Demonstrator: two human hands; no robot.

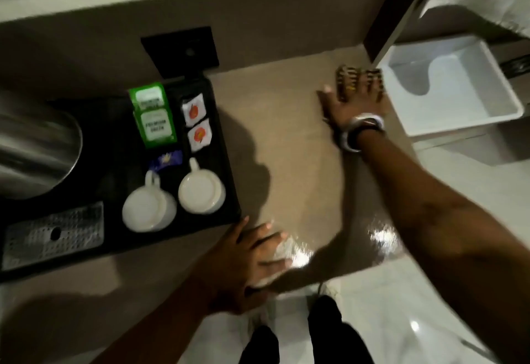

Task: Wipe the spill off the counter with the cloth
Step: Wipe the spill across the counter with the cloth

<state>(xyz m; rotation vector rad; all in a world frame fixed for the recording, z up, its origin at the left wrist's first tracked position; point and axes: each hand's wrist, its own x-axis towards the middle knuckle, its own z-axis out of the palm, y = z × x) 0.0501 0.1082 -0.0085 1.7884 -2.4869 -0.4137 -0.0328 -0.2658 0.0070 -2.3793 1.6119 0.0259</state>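
A small brown and yellow striped cloth [348, 77] lies at the far right of the beige counter [286, 134], beside the dark upright panel. My right hand [351, 102], with a watch on the wrist, presses down on the cloth with its fingers spread over it. Near the counter's front edge, wet shiny patches of the spill [383, 237] catch the light. My left hand [252, 260] rests flat there with fingers apart, on a whitish glossy patch [284, 250]. I cannot tell whether that patch is liquid or a thin wrapper.
A black tray [120, 249] on the left holds two white cups [200, 188], tea and sugar sachets [155, 122], a steel kettle [34, 145] and a drip grille. A black wall socket [180, 48] sits behind it. A white bin [453, 88] stands at the right, and glossy floor lies below.
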